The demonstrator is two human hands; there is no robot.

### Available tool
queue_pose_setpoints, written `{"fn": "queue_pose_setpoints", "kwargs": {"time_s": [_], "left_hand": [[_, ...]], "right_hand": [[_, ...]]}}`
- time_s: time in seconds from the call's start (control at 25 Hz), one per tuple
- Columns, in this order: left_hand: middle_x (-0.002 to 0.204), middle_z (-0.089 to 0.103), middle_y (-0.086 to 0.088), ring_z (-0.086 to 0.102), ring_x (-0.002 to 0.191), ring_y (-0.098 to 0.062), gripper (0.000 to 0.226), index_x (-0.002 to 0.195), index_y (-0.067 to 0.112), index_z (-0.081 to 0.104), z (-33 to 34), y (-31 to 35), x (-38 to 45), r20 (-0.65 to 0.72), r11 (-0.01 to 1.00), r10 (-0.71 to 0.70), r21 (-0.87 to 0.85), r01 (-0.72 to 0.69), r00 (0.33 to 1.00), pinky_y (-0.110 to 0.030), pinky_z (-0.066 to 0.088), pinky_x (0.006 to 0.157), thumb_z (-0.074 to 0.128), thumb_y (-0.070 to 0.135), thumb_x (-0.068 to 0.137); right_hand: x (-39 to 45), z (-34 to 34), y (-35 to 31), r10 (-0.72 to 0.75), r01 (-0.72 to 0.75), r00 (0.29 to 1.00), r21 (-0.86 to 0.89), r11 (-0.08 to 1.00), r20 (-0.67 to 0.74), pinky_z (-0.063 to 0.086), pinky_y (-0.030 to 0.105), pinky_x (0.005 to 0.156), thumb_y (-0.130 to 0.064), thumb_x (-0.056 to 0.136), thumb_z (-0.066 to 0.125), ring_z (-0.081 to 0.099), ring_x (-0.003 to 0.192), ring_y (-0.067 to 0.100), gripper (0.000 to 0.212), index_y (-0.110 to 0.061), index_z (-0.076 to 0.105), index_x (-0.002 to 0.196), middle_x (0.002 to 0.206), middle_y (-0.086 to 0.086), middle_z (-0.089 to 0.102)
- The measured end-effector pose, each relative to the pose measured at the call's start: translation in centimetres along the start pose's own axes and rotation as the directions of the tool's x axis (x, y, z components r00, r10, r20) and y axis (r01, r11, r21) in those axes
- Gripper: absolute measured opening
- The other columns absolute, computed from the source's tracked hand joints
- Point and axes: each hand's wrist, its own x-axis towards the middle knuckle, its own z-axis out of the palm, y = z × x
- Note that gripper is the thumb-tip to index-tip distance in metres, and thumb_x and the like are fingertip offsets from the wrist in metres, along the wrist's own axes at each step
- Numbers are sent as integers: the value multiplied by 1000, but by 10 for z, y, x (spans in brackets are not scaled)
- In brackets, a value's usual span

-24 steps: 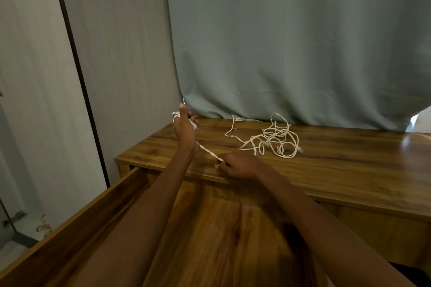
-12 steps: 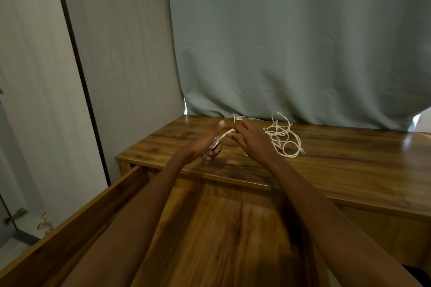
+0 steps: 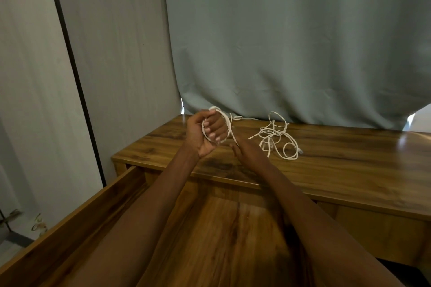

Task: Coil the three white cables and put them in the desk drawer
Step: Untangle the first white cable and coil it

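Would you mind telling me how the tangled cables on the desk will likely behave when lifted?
The tangle is thin cord in loose, crossing loops, so it would probably sag floppily and rise as one clump. It looks light. The cable looped around the left hand bends easily, so these should coil readily.

No text, label, brand, number or sign can be read anywhere in the view.

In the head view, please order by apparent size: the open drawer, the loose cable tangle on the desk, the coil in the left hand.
1. Open drawer, though nearness to the camera enlarges it.
2. Loose cable tangle.
3. Coil held in the left hand.
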Motion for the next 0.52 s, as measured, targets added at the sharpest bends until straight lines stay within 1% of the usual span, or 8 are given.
{"fn": "queue_pose_setpoints", "kwargs": {"time_s": [0.04, 0.08, 0.16, 0.2, 0.28, 0.36, 0.44, 0.52], "left_hand": [[41, 32, 2, 32, 36, -14, 38, 49, 18, 38, 2, 2, 4, -83, 993, 119, -3, -119, 989, -25, 28, 41, 48, 18, 86], [41, 32, 2, 31, 36, -14, 37, 49, 18, 38, 2, 5, 7, -192, 971, 235, 12, -237, 953, -25, 30, 41, 47, 18, 85], [42, 32, 3, 30, 37, -13, 38, 50, 18, 40, 2, 10, 11, -410, 909, 403, 78, -409, 818, -24, 29, 42, 43, 19, 88], [42, 33, 3, 31, 38, -13, 39, 51, 18, 40, 1, 12, 12, -490, 887, 443, 117, -447, 751, -24, 30, 43, 41, 20, 90], [44, 37, 3, 35, 40, -12, 40, 56, 17, 43, -8, 11, 15, -621, 870, 465, 188, -456, 631, -24, 34, 46, 44, 24, 95], [50, 42, 3, 40, 47, -11, 40, 62, 17, 49, -19, 9, 16, -697, 867, 477, 271, -419, 536, -25, 39, 47, 51, 32, 99], [56, 47, 2, 45, 52, -11, 40, 68, 17, 53, -27, 6, 17, -704, 845, 535, 424, -327, 467, -24, 43, 48, 53, 40, 101], [59, 53, 3, 51, 54, -10, 40, 70, 17, 55, -29, 3, 18, -641, 751, 640, 638, -168, 424, -25, 44, 53, 53, 43, 100]], "right_hand": [[-4, 1, 1, 19, -19, 1000, -42, 999, 4, 46, 40, 83, -28, 105, 44, 66, 99, 33, 33, -18, 54, 135, 108, 13, 71], [-9, 2, 2, 34, -33, 999, -77, 996, 14, 47, 42, 85, -28, 106, 44, 66, 103, 33, 32, -18, 53, 134, 109, 13, 71], [-16, 3, 6, 34, -30, 999, -128, 991, 32, 47, 40, 80, -27, 106, 44, 64, 111, 34, 26, -19, 54, 129, 114, 16, 70], [-18, 2, 8, 26, -21, 999, -144, 989, 31, 45, 38, 75, -28, 106, 44, 65, 107, 34, 24, -20, 55, 125, 112, 16, 71], [-19, -2, 8, 13, -12, 1000, -142, 990, 0, 42, 35, 71, -30, 105, 43, 66, 98, 31, 22, -23, 58, 121, 106, 11, 71], [-17, -7, 7, 23, -28, 997, -74, 997, -67, 40, 32, 72, -33, 106, 41, 64, 95, 24, 23, -26, 60, 118, 103, 5, 70], [-14, -13, 3, 0, 1, 990, 12, 1000, -139, 35, 27, 72, -31, 107, 43, 61, 89, 15, 23, -26, 64, 116, 101, -2, 69], [-7, -15, -5, -29, 40, 986, 61, 997, -166, 35, 26, 70, -26, 105, 48, 61, 84, 15, 22, -22, 68, 113, 96, -2, 69]]}}
